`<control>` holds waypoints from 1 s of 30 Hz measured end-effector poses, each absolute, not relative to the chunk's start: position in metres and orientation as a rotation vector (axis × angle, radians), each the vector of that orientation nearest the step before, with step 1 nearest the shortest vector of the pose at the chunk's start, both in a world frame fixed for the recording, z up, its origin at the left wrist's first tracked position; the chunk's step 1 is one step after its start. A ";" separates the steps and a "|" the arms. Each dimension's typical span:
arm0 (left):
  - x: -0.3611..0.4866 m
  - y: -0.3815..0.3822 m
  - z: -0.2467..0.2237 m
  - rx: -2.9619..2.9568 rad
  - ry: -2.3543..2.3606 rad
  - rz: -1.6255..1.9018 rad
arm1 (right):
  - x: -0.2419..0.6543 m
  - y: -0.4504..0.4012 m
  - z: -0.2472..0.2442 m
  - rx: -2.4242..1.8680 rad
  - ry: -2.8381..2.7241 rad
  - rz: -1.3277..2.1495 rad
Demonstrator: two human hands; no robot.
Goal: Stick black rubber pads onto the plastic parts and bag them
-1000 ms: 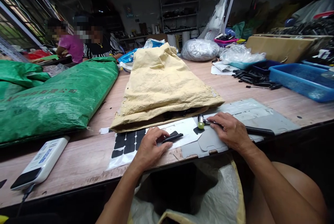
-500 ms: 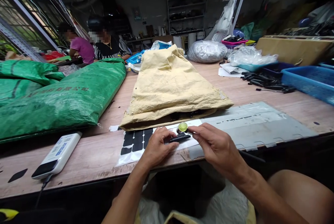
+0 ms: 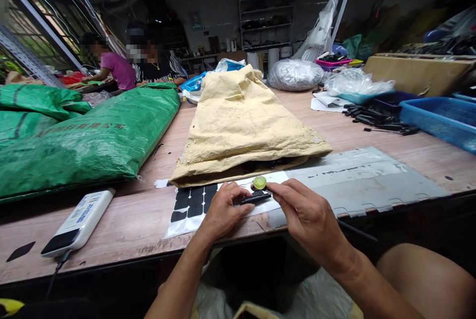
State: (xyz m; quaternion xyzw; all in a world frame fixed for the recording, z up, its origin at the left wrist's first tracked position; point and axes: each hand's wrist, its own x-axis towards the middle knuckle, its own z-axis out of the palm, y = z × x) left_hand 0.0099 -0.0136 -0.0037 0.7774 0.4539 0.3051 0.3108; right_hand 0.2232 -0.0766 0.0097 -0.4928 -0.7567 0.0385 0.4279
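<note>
My left hand [image 3: 226,210] is closed on a slim black plastic piece [image 3: 255,198], held between thumb and fingers just over the front of the table. My right hand [image 3: 307,210] is pinched close to the right end of that piece; whatever lies between its fingertips is too small to make out. A small round yellow-green thing [image 3: 259,182] with a dark rim sits just behind the black piece, between both hands. Beneath the hands lies a white sheet with black rounded-square stickers [image 3: 193,204]. My fingers partly hide the black piece.
A tan sack [image 3: 249,125], its mouth showing dark pieces, lies ahead. Left are a green sack [image 3: 92,135] and a white power bank [image 3: 79,222] with a cable. Right are a grey board [image 3: 357,185], black pieces [image 3: 386,118] and a blue basket [image 3: 439,115]. Two people sit behind.
My right fingertips have moved slightly left, nearer the black piece and the yellow-green round thing. My left hand stays nearly still, holding the same piece.
</note>
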 end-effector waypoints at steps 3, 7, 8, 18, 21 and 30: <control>0.010 -0.014 -0.003 2.044 1.212 0.801 | 0.226 -0.077 0.005 -1.284 -1.957 0.099; 0.010 -0.015 -0.001 2.046 1.216 0.782 | 0.235 -0.073 0.007 -1.301 -1.906 0.068; 0.010 -0.015 -0.001 2.049 1.218 0.776 | 0.239 -0.070 0.009 -1.307 -1.878 0.050; 0.008 -0.017 -0.001 2.028 1.213 0.790 | 0.319 -0.028 -0.020 -1.490 -1.966 -0.163; 0.009 -0.016 -0.001 2.038 1.223 0.776 | 0.328 -0.024 -0.030 -1.463 -1.989 -0.194; 0.011 -0.046 0.016 2.083 1.138 0.676 | 0.325 -0.027 -0.028 -1.498 -1.984 -0.211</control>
